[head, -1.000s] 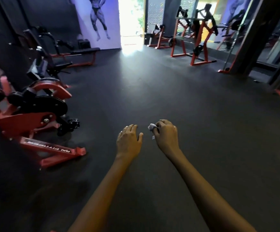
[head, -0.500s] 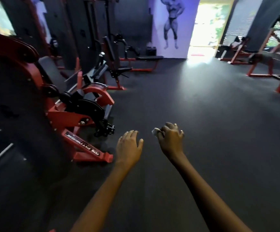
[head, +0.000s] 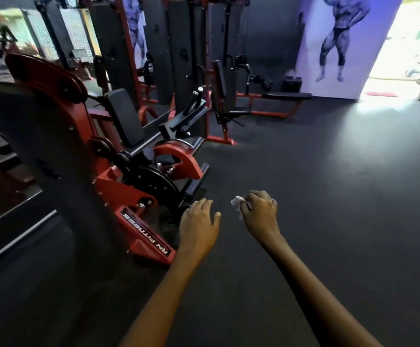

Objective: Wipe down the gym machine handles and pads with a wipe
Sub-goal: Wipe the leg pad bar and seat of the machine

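Both my arms reach forward over the dark floor. My right hand (head: 260, 211) holds a small crumpled white wipe (head: 237, 203) in curled fingers. My left hand (head: 198, 221) hangs beside it, palm down with relaxed fingers, and holds nothing. To the left stands a red and black gym machine (head: 118, 186) with a black back pad (head: 123, 116), a black weight plate (head: 156, 184) and black padded levers (head: 191, 113). Neither hand touches the machine; my left hand is just right of its red base foot (head: 148, 244).
More red-framed machines with dark weight stacks (head: 178, 46) line the back wall, and a low bench (head: 286, 96) stands farther off. A wall poster of a bodybuilder (head: 339, 38) hangs beside a bright doorway (head: 412, 46). Black rubber floor (head: 329, 171) spreads to the right.
The view has swung left, bringing the red machine from the left edge to close in front. My hands keep the same pose, the right one still holding the wipe.
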{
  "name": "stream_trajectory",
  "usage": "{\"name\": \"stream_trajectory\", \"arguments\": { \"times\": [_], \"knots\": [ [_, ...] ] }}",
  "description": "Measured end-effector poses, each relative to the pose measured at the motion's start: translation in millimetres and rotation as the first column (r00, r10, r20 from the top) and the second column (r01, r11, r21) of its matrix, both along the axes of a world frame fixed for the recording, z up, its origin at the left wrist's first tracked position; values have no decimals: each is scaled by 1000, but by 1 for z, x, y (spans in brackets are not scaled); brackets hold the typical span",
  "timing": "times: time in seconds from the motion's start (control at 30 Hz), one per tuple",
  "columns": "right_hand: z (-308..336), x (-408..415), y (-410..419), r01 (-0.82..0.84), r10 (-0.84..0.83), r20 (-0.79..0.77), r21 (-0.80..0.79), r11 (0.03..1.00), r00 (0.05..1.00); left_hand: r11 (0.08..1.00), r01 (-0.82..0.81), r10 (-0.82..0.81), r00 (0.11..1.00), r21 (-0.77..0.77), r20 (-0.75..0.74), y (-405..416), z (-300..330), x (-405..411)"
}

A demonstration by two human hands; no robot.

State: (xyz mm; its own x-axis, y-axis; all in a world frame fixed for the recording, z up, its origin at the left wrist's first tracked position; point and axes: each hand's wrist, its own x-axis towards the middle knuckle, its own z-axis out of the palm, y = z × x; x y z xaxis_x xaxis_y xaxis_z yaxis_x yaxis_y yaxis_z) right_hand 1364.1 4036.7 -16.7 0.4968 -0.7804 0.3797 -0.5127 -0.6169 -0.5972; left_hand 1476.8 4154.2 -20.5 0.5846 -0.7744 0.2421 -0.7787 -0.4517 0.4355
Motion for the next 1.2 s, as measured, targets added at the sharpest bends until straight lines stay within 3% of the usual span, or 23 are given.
{"name": "stream_trajectory", "arguments": {
  "times": [0.1, 0.4, 0.57, 0.77, 0.93, 1.1, 1.2],
  "knots": [
    [5, 36, -62, -59, 63, 68, -59, 997, 996, 1000, -28, 28, 1000, -14, -12, -62, 3, 36],
    [24, 147, -221, -140, 150, 70, -130, 982, 986, 997, -65, 66, 997, -34, 41, -227, 12, 138],
    [15, 213, -318, -168, 170, 76, -34, 985, 982, 992, -127, 128, 991, -25, 47, -315, -2, 203],
    [-1, 298, -450, -241, 242, 27, -47, 969, 970, 976, -219, 219, 975, -7, 43, -428, -14, 281],
    [8, 368, -537, -304, 307, 98, -41, 952, 947, 963, -270, 271, 962, -13, 32, -513, -16, 349],
    [-6, 444, -600, -403, 404, 0, 53, 914, 915, 944, -329, 329, 944, 19, 21, -573, -28, 409],
    [-7, 486, -628, -452, 453, 30, 145, 880, 891, 929, -370, 370, 929, 25, 0, -606, -39, 447]
  ]
}}
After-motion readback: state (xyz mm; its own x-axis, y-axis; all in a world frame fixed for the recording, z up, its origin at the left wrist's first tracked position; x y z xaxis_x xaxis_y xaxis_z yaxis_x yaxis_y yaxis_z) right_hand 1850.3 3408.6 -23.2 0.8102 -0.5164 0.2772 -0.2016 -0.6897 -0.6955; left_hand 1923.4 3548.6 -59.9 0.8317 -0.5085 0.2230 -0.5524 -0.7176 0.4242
